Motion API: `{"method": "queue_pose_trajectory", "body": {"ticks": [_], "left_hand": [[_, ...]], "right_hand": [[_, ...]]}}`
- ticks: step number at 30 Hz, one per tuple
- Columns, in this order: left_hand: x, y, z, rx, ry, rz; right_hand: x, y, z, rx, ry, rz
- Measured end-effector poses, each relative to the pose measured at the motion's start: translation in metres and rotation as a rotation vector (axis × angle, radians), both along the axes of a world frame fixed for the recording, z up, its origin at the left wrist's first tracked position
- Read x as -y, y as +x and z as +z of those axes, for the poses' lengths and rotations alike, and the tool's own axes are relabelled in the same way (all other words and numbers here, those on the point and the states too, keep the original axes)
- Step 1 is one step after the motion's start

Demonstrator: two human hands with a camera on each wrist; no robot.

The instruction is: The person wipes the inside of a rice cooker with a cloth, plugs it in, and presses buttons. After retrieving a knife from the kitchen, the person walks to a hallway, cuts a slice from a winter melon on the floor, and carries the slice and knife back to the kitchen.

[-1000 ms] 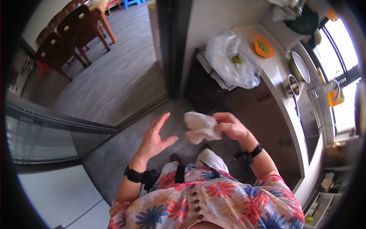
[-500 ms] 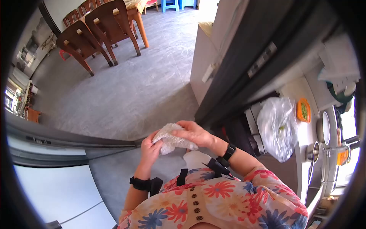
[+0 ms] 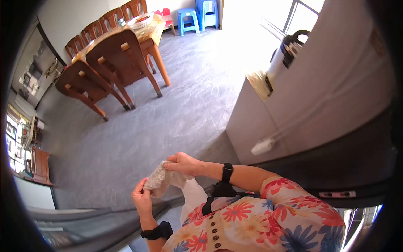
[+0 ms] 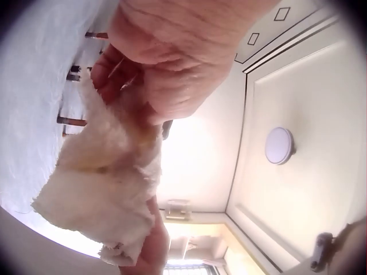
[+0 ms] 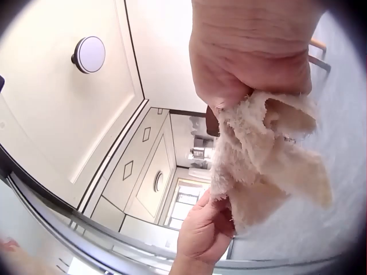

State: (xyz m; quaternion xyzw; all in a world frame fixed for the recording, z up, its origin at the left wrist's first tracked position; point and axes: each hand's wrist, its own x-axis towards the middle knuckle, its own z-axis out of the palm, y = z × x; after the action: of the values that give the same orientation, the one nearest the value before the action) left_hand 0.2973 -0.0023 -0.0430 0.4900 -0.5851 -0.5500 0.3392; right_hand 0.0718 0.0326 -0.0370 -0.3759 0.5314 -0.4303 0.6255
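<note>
A pale, fuzzy cloth (image 3: 158, 179) stretches between the two hands, low in the head view. The left hand (image 3: 142, 196) pinches its lower left end, and the right hand (image 3: 183, 164) grips its upper right end between thumb and fingers. In the left wrist view the cloth (image 4: 103, 177) hangs in loose folds from the left hand (image 4: 172, 63), with a yellowish stain on it. From the right wrist, the frayed cloth (image 5: 258, 160) droops below the right hand (image 5: 252, 57), and the left hand (image 5: 202, 235) holds its far edge.
A wooden table (image 3: 147, 40) with brown chairs (image 3: 117, 59) stands at the upper left. Blue stools (image 3: 187, 21) are against the far wall. A grey cabinet (image 3: 260, 126) rises on the right, beside a dark door frame (image 3: 357, 155). Grey floor (image 3: 168, 122) lies ahead.
The view has turned from the kitchen counter toward the dining room. The left hand, apart from the cloth one second ago, has taken hold of it, and the cloth is now spread between both hands.
</note>
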Motion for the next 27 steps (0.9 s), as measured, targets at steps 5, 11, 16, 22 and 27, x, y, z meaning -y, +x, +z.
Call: {"method": "queue_pose_trajectory", "body": {"ticks": [5,11,16,22,27], "left_hand": [[0.137,-0.088,0.0,0.013,0.026,-0.257],[0.247,-0.211,0.016,0.038,-0.007,-0.704],[0.272,-0.322,0.027,0.075,0.147,-1.032],[0.33,-0.429,0.015,0.18,-0.036,-1.116],[0.373,-0.503,0.014,0.193,0.073,-1.113]], "right_hand": [[0.103,-0.083,-0.008,-0.007,-0.108,-0.148],[0.154,-0.169,0.02,0.08,-0.136,-0.501],[0.187,-0.247,0.013,0.133,-0.212,-0.871],[0.214,-0.362,0.021,0.273,-0.419,-1.055],[0.245,-0.457,0.027,0.283,-0.569,-1.033]]}}
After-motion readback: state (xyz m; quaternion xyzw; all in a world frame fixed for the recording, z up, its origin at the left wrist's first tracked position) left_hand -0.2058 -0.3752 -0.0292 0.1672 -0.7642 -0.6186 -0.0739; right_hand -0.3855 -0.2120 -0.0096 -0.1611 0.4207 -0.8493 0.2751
